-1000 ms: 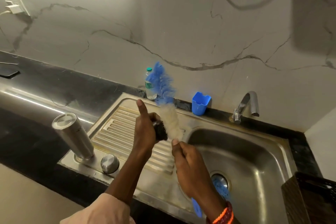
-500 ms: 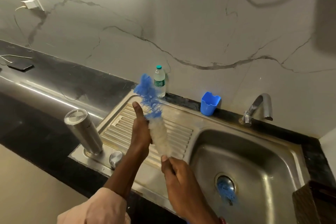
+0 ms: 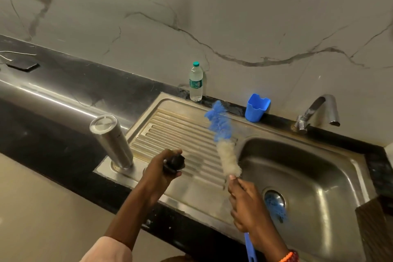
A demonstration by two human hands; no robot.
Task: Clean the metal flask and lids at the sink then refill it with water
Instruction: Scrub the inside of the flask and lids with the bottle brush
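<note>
Flask (image 3: 112, 141): brushed-metal cylinder, standing mouth-down on the near-left corner of the sink's rim, long axis close to upright but leaning in this wide view, flat base facing up and left.

Lid (image 3: 174, 162): dark, rounded, possibly plastic (blurred, so its make is unsure). Held over the ribbed drainboard (image 3: 180, 140) by the left hand (image 3: 161, 173), whose grip is clamped round it, fingers curled under and thumb over.

Brush (image 3: 223, 140): long bottle brush, axis running from the near edge up and away to the left, tip toward the wall. Bristle head fluffy, blue at the far end and off-white nearer the hand; flat blue plastic handle showing below the wrist. The right hand's (image 3: 247, 206) grip is closed on the stem just beneath the bristles, above the seam between drainboard and basin.

Sink (image 3: 308, 178): stainless steel, dull sheen, rounded rectangular basin; drain with something blue in it.

Tap (image 3: 319, 112): chrome, curved spout, at the far rim.

Cup (image 3: 257, 108): blue plastic, notched rim, against the wall left of the tap.

Bottle (image 3: 195, 82): clear plastic, green cap, upright behind the drainboard.

Desk (image 3: 53, 83): black polished stone, glossy.

Wall (image 3: 212, 17): pale marble with dark veins.
</note>
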